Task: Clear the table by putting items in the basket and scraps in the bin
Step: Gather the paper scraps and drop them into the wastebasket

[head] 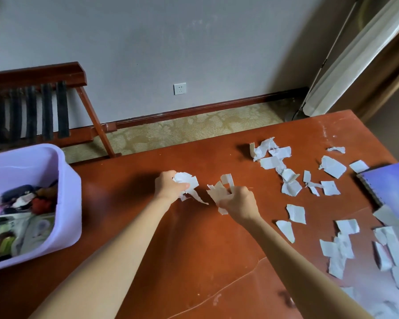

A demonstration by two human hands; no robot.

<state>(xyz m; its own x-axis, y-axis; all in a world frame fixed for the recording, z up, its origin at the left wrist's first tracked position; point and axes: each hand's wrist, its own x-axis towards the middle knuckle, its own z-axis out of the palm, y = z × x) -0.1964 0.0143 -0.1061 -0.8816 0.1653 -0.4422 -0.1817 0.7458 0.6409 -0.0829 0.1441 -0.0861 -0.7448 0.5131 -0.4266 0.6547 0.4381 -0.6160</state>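
White scraps point(185, 178) clutched in left hand point(168, 188) and right hand point(238, 203); purple book point(389, 184) cropped.

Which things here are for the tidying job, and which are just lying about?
For the job: paper scraps, some gripped in the left hand and right hand; purple basket; purple book.
Just lying about: wooden rack, wall socket, curtain.
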